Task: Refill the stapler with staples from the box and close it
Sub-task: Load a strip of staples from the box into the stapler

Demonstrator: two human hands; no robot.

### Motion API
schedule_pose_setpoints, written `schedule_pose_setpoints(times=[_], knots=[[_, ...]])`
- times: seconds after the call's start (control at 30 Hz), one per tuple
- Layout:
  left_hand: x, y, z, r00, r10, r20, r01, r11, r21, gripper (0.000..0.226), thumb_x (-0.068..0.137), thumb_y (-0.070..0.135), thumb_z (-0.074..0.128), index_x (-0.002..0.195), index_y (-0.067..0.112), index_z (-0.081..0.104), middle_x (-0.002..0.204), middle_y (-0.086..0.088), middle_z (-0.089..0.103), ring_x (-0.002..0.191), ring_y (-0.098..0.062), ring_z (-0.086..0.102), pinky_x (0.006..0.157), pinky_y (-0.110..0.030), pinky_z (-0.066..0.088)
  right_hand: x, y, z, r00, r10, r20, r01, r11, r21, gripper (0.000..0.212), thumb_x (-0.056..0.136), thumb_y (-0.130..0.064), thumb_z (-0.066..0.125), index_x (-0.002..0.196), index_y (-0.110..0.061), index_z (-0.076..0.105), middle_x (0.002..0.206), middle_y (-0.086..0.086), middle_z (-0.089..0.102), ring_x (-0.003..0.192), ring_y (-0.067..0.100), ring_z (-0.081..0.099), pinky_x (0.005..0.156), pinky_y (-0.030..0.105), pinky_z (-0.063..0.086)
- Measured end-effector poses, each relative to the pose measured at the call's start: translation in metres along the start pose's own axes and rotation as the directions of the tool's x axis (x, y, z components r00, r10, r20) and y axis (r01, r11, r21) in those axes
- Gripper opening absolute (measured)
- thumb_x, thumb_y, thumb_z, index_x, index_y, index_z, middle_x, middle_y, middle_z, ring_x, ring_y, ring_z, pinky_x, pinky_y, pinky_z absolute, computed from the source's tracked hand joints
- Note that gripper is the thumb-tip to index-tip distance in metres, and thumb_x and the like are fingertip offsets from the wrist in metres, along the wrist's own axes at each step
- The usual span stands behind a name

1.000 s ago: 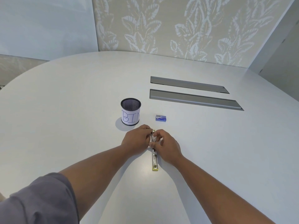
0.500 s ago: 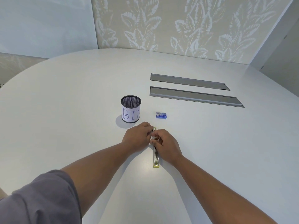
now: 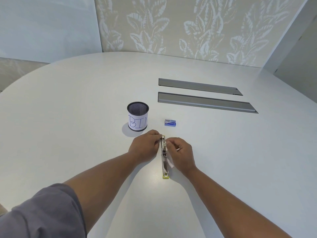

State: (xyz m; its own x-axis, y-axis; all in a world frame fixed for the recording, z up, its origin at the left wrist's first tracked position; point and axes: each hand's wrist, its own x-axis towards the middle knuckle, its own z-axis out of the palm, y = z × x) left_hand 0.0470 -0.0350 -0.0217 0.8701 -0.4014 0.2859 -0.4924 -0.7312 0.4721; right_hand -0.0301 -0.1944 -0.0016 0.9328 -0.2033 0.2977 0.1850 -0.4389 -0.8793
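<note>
Where patterned wall [image 3: 171, 23] ends, white table [image 3: 68, 100].

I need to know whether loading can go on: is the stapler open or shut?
Open: the stapler lies flat on the table, its metal channel exposed, both hands at its far end.

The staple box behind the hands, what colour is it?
Blue, with a pale grey end: the staple box, seen in the head view.
</note>
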Motion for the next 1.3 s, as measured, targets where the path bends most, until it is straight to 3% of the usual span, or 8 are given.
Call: schedule_pose_setpoints(times=[0.07,0.23,0.43,0.63,0.73,0.9,1.1,1.3], knots=[[0.0,-0.001,0.001,1.0,0.008,-0.01,-0.008,1.0,-0.007,0.034,0.095,0.036,0.041,0.12,0.038,0.064,0.121,0.024,0.057,0.098,-0.007,0.063,0.077,-0.03,0.052,0.004,0.0,-0.003,0.995,0.1,-0.015,-0.099,0.994,0.053,0.022,0.092,-0.019,0.061,0.08,-0.033,0.072,0.07,-0.02,0.069,0.062,-0.001,0.058,0.062,0.015,0.046],[0.0,-0.001,0.002,1.0,0.012,-0.016,-0.012,1.0,-0.008,0.035,0.094,0.036,0.04,0.119,0.037,0.065,0.121,0.024,0.058,0.099,-0.008,0.063,0.077,-0.03,0.053,0.024,-0.002,-0.005,0.929,0.368,0.031,-0.369,0.928,0.042,0.013,0.087,-0.025,0.068,0.076,-0.021,0.074,0.065,-0.005,0.07,0.059,0.011,0.062,0.065,0.034,0.054],[0.0,-0.001,0.001,1.0,0.014,-0.016,-0.014,1.0,-0.014,0.034,0.094,0.036,0.041,0.118,0.038,0.064,0.12,0.023,0.058,0.095,-0.008,0.063,0.074,-0.03,0.052,0.048,-0.005,-0.001,0.858,0.509,0.068,-0.512,0.858,0.038,0.024,0.086,-0.035,0.076,0.076,-0.013,0.073,0.071,0.001,0.072,0.061,0.016,0.063,0.073,0.037,0.06],[0.001,-0.002,0.001,1.0,0.009,-0.001,-0.009,1.0,-0.007,0.035,0.094,0.033,0.042,0.12,0.037,0.065,0.121,0.023,0.058,0.096,-0.01,0.063,0.075,-0.033,0.054,0.058,-0.008,0.006,0.83,0.557,0.025,-0.556,0.83,-0.057,0.021,0.079,-0.037,0.078,0.072,-0.018,0.073,0.068,0.0,0.074,0.063,0.016,0.069,0.074,0.037,0.065],[0.001,-0.001,0.001,1.0,0.002,0.0,-0.002,1.0,-0.014,0.035,0.094,0.032,0.043,0.12,0.037,0.065,0.12,0.023,0.058,0.096,-0.009,0.063,0.076,-0.033,0.054,0.06,-0.01,0.009,0.836,0.549,-0.009,-0.544,0.826,-0.144,0.019,0.074,-0.038,0.073,0.07,-0.019,0.072,0.062,-0.004,0.074,0.054,0.013,0.069,0.076,0.041,0.065],[0.001,-0.001,0.0,1.0,-0.003,0.003,0.003,1.0,-0.013,0.036,0.094,0.032,0.042,0.122,0.037,0.065,0.12,0.023,0.057,0.097,-0.007,0.062,0.076,-0.032,0.054,0.057,-0.012,0.011,0.859,0.511,-0.023,-0.502,0.834,-0.226,0.02,0.07,-0.042,0.068,0.066,-0.023,0.068,0.062,-0.005,0.073,0.059,0.019,0.073,0.075,0.043,0.063],[0.001,-0.001,0.0,1.0,-0.003,-0.001,0.003,1.0,-0.017,0.036,0.094,0.032,0.043,0.121,0.037,0.065,0.119,0.023,0.058,0.096,-0.008,0.063,0.075,-0.031,0.053,0.058,-0.015,0.011,0.857,0.515,-0.019,-0.504,0.829,-0.24,0.021,0.066,-0.041,0.068,0.067,-0.02,0.069,0.062,-0.002,0.073,0.064,0.023,0.074,0.075,0.045,0.064],[0.0,0.0,-0.001,1.0,0.003,0.0,-0.003,1.0,-0.007,0.034,0.094,0.033,0.042,0.119,0.037,0.066,0.119,0.022,0.058,0.094,-0.009,0.064,0.073,-0.032,0.054,0.059,-0.016,0.009,0.831,0.556,0.017,-0.542,0.816,-0.2,0.02,0.064,-0.037,0.073,0.069,-0.018,0.069,0.056,-0.008,0.069,0.051,0.014,0.064,0.075,0.047,0.064]])
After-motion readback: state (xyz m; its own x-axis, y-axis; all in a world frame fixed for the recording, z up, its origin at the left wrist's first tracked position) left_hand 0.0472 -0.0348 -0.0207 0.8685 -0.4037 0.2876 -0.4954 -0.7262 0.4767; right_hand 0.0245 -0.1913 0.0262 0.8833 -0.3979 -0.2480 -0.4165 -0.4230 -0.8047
